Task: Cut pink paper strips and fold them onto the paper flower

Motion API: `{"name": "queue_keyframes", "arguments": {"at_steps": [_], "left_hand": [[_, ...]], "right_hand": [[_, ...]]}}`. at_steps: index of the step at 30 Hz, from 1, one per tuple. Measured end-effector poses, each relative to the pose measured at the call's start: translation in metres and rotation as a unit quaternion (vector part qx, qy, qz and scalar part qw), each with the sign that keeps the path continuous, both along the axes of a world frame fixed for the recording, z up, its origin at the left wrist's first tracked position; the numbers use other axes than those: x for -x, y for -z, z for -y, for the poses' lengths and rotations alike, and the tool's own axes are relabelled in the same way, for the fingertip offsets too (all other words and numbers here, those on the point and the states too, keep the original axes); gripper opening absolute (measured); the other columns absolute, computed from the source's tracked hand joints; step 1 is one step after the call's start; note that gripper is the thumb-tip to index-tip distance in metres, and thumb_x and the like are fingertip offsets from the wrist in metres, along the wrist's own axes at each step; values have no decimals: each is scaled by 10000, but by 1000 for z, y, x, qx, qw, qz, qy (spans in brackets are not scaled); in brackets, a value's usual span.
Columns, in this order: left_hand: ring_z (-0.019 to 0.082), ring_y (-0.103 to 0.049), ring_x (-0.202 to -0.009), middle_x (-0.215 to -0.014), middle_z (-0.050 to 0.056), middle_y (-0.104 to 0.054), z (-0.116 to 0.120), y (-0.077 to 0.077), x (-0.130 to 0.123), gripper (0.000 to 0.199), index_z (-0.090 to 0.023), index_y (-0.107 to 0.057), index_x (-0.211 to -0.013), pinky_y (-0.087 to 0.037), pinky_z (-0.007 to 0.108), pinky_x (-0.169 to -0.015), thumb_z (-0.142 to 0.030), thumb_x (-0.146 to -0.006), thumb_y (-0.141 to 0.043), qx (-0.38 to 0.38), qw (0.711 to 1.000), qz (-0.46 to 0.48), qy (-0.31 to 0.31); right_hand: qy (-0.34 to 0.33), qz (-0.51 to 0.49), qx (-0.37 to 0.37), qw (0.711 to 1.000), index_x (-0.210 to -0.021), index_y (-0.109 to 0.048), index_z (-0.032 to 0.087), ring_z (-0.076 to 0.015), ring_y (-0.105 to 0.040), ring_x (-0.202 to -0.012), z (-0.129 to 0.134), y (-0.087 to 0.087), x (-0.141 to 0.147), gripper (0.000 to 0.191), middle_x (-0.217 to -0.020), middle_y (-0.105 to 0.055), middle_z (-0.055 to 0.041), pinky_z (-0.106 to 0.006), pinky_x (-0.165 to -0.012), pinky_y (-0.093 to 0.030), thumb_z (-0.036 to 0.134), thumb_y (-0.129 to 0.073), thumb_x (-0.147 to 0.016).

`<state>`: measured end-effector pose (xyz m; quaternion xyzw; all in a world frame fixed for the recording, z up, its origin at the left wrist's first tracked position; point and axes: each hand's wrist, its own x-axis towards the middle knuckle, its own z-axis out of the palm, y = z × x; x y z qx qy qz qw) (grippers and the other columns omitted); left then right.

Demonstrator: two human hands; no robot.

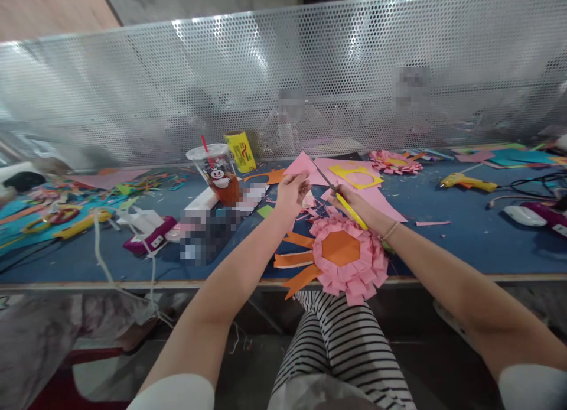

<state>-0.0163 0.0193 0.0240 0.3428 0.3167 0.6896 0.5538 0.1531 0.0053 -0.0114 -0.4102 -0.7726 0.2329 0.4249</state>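
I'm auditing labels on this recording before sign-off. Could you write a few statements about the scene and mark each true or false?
1. The drink cup has a red straw in it. True.
2. The left hand holds that cup. False: it holds a piece of pink paper.
3. The right hand holds a tool with a yellow handle. True.
4. The fringed rosette nearest the person is pink all over. False: its middle is orange, and orange strips stick out at one side.
5. A yellow glue gun lies to the right of the right hand. True.
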Motion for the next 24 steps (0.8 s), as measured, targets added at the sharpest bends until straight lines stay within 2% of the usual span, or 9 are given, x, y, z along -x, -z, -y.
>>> {"name": "queue_keyframes", "arguments": {"at_steps": [5, 11, 17, 24], "left_hand": [[20, -519, -495, -631, -20, -614, 1, -1, -1, 164, -134, -599, -650, -444, 152, -534, -158, -560, -734, -3, 1000, 11, -8], [20, -508, -488, -645, -4, -623, 3, 3, -8, 132, -124, -606, -640, -421, 154, -511, -153, -572, -715, -7, 1000, -16, 1], [20, -496, -499, -670, 5, -620, 3, 5, -11, 181, -123, -616, -650, -395, 163, -502, -179, -538, -747, -6, 999, -38, 7], [17, -451, -490, -631, -10, -581, 6, 4, -12, 196, -132, -609, -630, -349, 157, -470, -212, -528, -755, -3, 998, -63, 5]], "right_hand": [[2, 45, -4, 999, -847, -414, 190, -151, -482, -672, 6, -7, 0, 303, -743, -515, -24, -284, -642, -408, 487, -431, -788], [-23, 44, -1, 999, -915, -469, 182, -148, -516, -695, -1, 2, 2, 314, -745, -558, -14, -287, -663, -427, 470, -455, -790], [-42, -40, 68, 996, -921, -512, 199, -138, -534, -689, 2, 3, 3, 338, -727, -567, 0, -267, -668, -447, 499, -504, -764], [-43, -99, 106, 988, -857, -534, 193, -137, -535, -694, 4, -1, 6, 340, -692, -559, 5, -257, -656, -459, 503, -558, -719]]}}
